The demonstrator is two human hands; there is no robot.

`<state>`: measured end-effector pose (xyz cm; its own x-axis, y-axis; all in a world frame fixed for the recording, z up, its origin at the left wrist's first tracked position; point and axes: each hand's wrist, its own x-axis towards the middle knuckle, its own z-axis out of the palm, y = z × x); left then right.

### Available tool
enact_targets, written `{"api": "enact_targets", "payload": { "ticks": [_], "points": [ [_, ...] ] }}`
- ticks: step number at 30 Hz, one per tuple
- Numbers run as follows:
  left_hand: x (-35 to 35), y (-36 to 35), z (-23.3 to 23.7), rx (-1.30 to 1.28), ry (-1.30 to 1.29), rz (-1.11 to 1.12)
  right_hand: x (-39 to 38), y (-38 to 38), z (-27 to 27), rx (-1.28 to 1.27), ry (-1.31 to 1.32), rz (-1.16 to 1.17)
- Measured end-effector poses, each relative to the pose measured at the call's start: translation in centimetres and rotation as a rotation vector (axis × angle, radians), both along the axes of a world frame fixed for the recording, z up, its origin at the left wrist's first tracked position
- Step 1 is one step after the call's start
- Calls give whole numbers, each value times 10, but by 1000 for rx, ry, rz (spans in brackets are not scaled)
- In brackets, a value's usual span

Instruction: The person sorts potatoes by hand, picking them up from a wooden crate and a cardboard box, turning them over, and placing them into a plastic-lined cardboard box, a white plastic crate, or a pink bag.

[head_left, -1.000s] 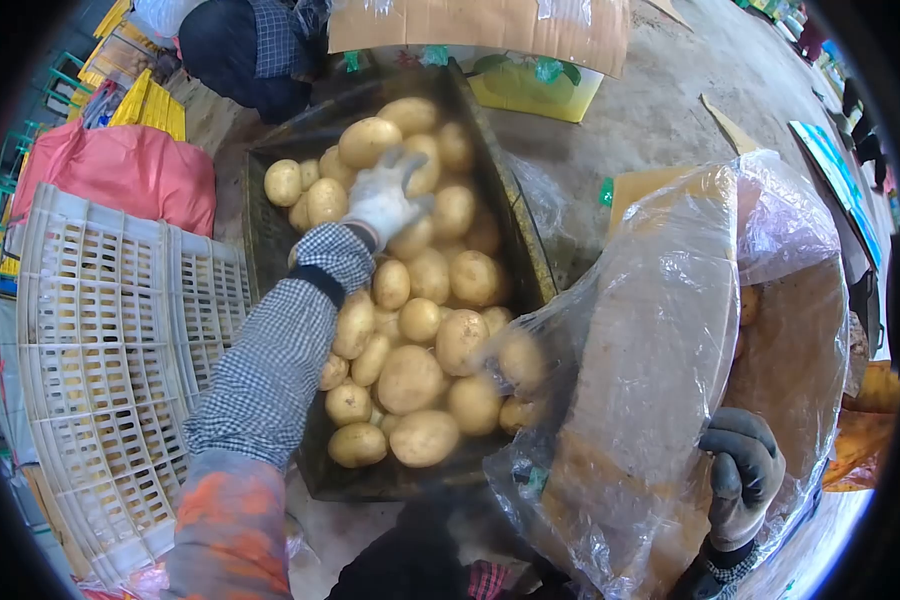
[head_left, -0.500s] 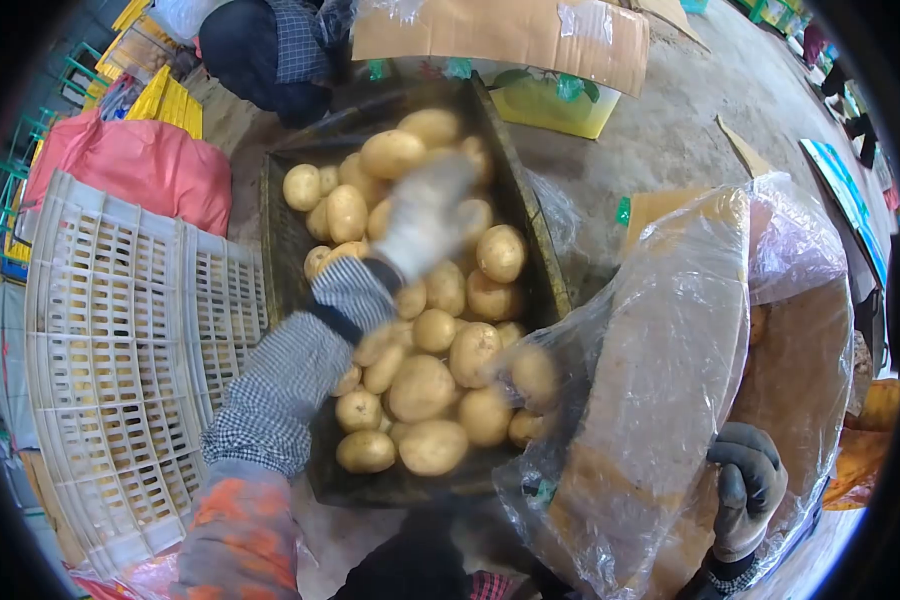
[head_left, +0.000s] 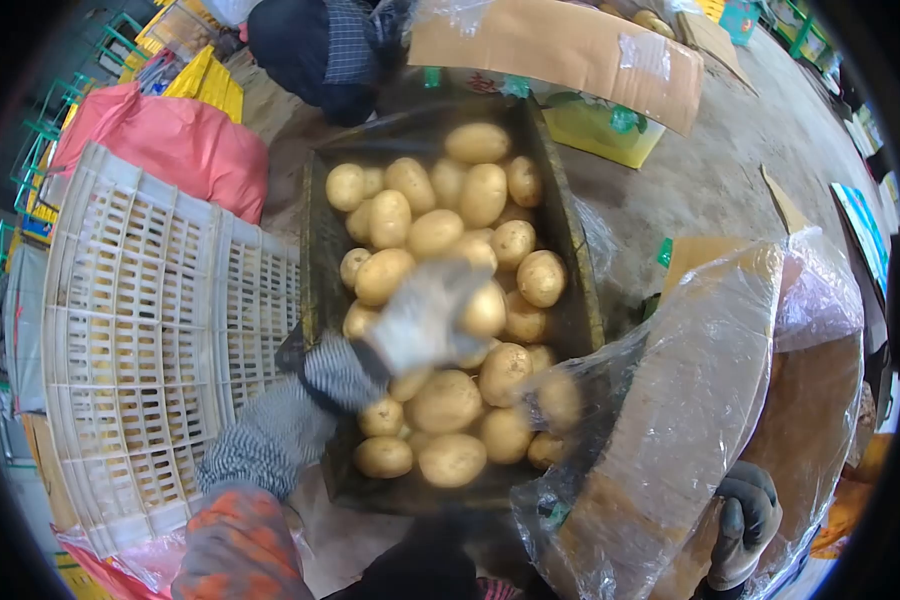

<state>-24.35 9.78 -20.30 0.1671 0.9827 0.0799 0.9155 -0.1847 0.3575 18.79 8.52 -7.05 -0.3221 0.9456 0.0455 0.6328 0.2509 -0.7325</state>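
My left hand [head_left: 420,318], in a grey-white glove and slightly blurred, reaches over a dark bin [head_left: 315,250] of potatoes. Its fingers and thumb close round a pale yellow potato [head_left: 484,309]. Many more potatoes, such as a large one [head_left: 445,401], lie heaped around and beneath it. At the lower right, my right hand [head_left: 745,525], gloved in grey and white, has its fingers curled on the edge of a cardboard box [head_left: 685,400]. Clear plastic sheeting [head_left: 580,500] lines this box and hangs over its side, covering part of the bin's right corner.
A white slatted crate [head_left: 140,340] stands left of the bin, with a pink sack [head_left: 170,150] behind it. A yellow-green carton with a cardboard flap [head_left: 560,50] sits at the back. Another person's dark-clothed leg [head_left: 295,50] is beyond the bin.
My left hand has come back from the far part of the bin toward its middle, and a potato now shows between its fingers. The view has shifted; my right hand stays at the box edge.
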Motion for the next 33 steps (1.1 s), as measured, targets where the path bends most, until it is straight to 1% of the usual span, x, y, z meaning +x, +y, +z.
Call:
{"api": "enact_targets", "payload": {
  "ticks": [1,4,5,7,9,11,14,17,18,19,20,21,22,23,24,25,26,27,29,31,32,33],
  "points": [
    [11,-21,0,-4,16,-44,-2,-1,1,6,-12,-16],
    [20,-47,33,-117,-49,-34,0,-3,-2,20,-8,-16],
    [8,-44,33,-77,-58,34,0,-5,-1,17,-12,-2],
    [-37,-34,22,42,18,216,1,-7,1,21,-12,13],
    [-81,-7,23,127,74,297,0,-8,4,47,-18,16],
    [-138,12,0,-74,353,246,1,-7,5,60,-10,18],
    [-153,23,-4,-372,494,242,4,-3,3,58,17,21],
    [-142,9,-15,-330,464,241,1,2,-2,122,32,25],
    [-166,3,-31,-330,434,244,-1,1,0,71,57,-8],
    [-188,3,-55,-330,393,223,1,2,-1,67,49,22],
    [-172,3,-49,-200,628,215,4,2,-3,70,8,35],
    [-189,5,-78,-130,664,230,5,3,0,96,-37,44],
    [-214,8,-102,3,708,151,12,4,-2,146,-45,21],
    [-174,11,-61,-200,672,217,21,8,2,168,-9,-24],
    [-175,7,-54,-174,585,168,35,10,7,235,30,-109],
    [-199,5,-61,-154,397,116,47,11,12,251,152,-258],
    [-202,6,-48,-205,324,76,59,13,11,398,133,-282],
    [-219,4,-53,-188,281,47,70,14,12,545,105,-315],
    [-234,9,-70,-194,396,146,76,18,35,-31,524,-511],
    [-215,19,-77,-177,325,206,96,36,20,9,32,-201],
    [-206,23,-77,-166,288,237,103,46,8,-14,-226,-114],
    [-199,27,-72,-227,297,268,111,56,-4,-14,-475,-5]
  ]
}}
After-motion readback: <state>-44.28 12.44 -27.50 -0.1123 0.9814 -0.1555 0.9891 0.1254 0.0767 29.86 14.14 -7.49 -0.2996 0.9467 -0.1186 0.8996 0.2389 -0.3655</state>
